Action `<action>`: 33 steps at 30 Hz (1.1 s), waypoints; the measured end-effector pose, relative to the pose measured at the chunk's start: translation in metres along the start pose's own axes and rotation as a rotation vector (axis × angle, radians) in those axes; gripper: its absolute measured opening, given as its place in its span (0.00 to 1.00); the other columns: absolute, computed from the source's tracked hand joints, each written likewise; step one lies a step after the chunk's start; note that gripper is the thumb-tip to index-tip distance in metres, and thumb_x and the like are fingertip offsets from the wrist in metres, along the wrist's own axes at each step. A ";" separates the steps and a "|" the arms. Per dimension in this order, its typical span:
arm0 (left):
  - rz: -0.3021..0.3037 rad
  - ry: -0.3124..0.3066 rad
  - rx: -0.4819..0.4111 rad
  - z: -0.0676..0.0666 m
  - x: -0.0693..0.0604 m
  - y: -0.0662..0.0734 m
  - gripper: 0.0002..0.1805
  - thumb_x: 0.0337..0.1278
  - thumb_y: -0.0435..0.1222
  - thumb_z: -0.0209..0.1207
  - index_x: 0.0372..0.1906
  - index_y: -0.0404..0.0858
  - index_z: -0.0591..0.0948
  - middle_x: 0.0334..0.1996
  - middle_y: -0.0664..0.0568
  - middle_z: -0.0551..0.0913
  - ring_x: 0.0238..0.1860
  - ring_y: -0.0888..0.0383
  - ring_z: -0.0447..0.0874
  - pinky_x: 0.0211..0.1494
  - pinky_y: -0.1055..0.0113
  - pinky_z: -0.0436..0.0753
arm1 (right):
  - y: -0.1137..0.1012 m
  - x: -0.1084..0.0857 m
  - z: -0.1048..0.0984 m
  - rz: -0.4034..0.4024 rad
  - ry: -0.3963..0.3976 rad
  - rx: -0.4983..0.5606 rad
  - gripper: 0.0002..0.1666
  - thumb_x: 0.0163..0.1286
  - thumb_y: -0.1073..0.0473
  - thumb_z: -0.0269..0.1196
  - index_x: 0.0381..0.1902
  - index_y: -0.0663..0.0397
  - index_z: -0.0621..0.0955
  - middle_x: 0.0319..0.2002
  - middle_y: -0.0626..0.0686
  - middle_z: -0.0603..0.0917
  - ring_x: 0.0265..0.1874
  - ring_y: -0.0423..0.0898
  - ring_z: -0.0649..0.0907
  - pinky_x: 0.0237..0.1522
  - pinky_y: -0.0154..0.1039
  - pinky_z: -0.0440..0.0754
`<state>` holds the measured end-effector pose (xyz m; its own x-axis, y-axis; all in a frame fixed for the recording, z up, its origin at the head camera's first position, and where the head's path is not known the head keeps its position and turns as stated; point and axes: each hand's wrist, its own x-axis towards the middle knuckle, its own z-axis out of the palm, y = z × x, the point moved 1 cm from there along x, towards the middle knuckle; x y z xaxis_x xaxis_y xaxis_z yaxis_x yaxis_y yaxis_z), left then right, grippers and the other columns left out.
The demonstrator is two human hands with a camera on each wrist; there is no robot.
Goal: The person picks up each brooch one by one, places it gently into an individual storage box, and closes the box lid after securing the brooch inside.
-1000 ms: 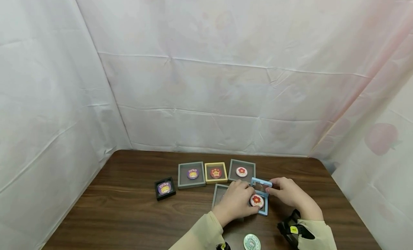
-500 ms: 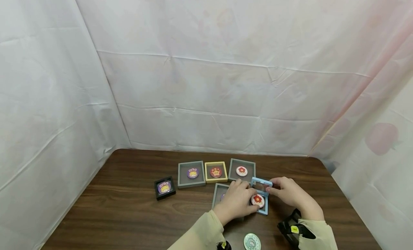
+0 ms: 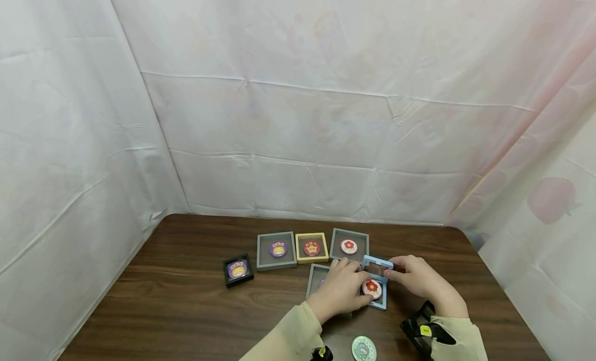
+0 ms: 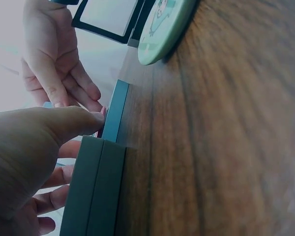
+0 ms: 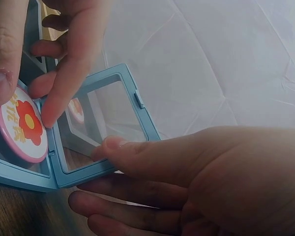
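My left hand (image 3: 340, 292) pinches a round white badge (image 3: 372, 289) with a red flower between thumb and fingers. The badge, pink-rimmed in the right wrist view, sits tilted in the tray half of a small light-blue display case (image 3: 384, 299). Hinged upward from that tray is the case's clear-windowed lid (image 5: 86, 173). My right hand (image 3: 421, 282) holds the lid's edge between thumb and fingers. Beneath the left hand lies a grey display case (image 3: 313, 282), partly covered, with a bit of a purple badge showing.
Behind stand a grey case (image 3: 265, 255) with a purple badge, a yellow case (image 3: 302, 259) with a red one, and another grey case (image 3: 336, 250) with a flower badge. A black case (image 3: 228, 279) lies left. Nearer me are a green badge (image 3: 363, 348) and a black frame (image 4: 99, 32).
The flower badge has shifted very slightly to the right in the blue case. Both hands stay almost where they were, and the lid keeps its raised angle.
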<state>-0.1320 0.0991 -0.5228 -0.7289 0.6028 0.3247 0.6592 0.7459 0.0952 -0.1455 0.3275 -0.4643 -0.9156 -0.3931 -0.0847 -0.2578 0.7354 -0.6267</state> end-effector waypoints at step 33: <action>0.033 -0.066 -0.244 -0.036 0.004 -0.032 0.10 0.73 0.48 0.70 0.48 0.49 0.93 0.42 0.64 0.92 0.42 0.68 0.82 0.51 0.64 0.75 | -0.001 -0.004 -0.004 0.047 0.020 -0.011 0.11 0.74 0.56 0.74 0.49 0.54 0.94 0.40 0.46 0.92 0.40 0.43 0.84 0.43 0.45 0.84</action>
<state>-0.1490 0.0676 -0.4910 -0.7117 0.6485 0.2700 0.7018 0.6403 0.3122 -0.1424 0.3305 -0.4599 -0.9328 -0.3467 -0.0981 -0.2174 0.7587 -0.6141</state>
